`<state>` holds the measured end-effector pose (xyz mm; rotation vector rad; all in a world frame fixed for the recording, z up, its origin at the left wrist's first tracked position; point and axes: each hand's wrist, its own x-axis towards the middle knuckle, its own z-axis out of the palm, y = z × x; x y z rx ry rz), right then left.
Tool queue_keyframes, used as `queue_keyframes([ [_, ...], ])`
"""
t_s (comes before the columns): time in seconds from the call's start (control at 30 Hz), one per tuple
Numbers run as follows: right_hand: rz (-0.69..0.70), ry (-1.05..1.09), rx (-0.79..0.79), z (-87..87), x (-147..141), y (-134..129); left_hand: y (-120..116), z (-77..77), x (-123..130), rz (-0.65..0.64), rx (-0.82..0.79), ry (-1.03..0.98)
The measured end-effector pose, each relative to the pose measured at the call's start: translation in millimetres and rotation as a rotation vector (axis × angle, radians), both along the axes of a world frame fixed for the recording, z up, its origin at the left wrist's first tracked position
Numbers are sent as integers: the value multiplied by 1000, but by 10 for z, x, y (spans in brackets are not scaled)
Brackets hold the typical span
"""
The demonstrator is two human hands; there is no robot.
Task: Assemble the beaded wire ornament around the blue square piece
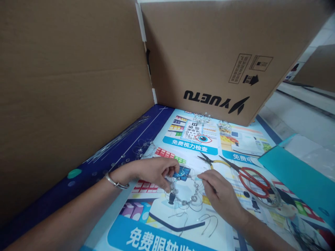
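Observation:
A ring of clear beads on thin wire (194,198) lies over the printed table cover, with loose wire loops sticking out around it. My left hand (159,171), with a silver bangle at its wrist, has its fingers curled on the ring's upper left side. To the right of the ring, my right hand (218,191) is closed, thumb and forefinger pinching a thin wire near the ring's upper right. Several bent wire pieces (209,223) rest just below the ring.
Red-handled scissors (253,179) and yellow-handled pliers (208,159) lie beyond my right hand. More beaded wire pieces (201,119) sit by the cardboard wall (209,45). Straight wires (117,139) are at the left. A teal folder (295,174) lies at the right.

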<state>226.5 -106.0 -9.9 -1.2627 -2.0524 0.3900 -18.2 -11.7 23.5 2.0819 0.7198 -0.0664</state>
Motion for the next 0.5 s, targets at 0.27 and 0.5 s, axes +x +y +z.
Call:
queue_keyframes([
  [0.27, 1, 1, 0, 3, 0, -5, 3, -8, 0, 2, 2, -12],
  [0.5, 10, -9, 10, -38, 13, 9, 9, -6, -16, 2, -9, -8],
])
